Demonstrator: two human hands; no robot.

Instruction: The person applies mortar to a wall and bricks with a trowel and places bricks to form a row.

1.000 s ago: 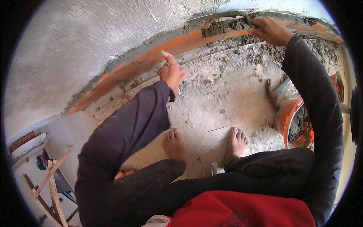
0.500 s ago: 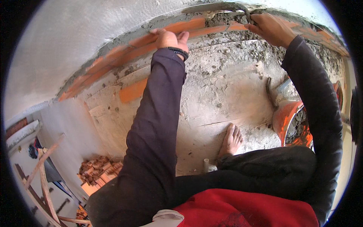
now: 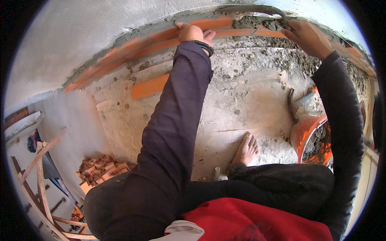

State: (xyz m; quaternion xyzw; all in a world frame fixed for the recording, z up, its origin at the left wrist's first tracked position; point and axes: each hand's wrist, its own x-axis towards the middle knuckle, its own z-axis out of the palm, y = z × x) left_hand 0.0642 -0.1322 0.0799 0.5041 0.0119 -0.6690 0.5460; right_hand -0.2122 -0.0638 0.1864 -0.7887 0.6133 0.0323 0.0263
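Observation:
Across the top of the head view runs a low wall of orange bricks (image 3: 132,54), with grey mortar along its top. My left hand (image 3: 192,33) is closed over the middle of one brick (image 3: 222,23) in the upper course; some of its fingers are hidden. To the right, my right hand (image 3: 309,37) grips a trowel (image 3: 251,8) by its handle. The trowel's dark blade lies along the far side of the wall, behind a bed of lumpy wet mortar (image 3: 259,23) just beyond the brick's right end.
A loose orange brick (image 3: 149,86) lies on the mortar-spattered floor (image 3: 225,116). By my right arm stands an orange bucket (image 3: 297,132) of mortar. Lower left are a brick pile (image 3: 102,170) and wooden poles (image 3: 40,176). A short pipe stub (image 3: 217,173) stands near my bare foot (image 3: 246,150).
The view has shifted, so the wall sits further right. My left hand keeps its place on the brick. My right hand and the trowel have moved slightly right along the wall.

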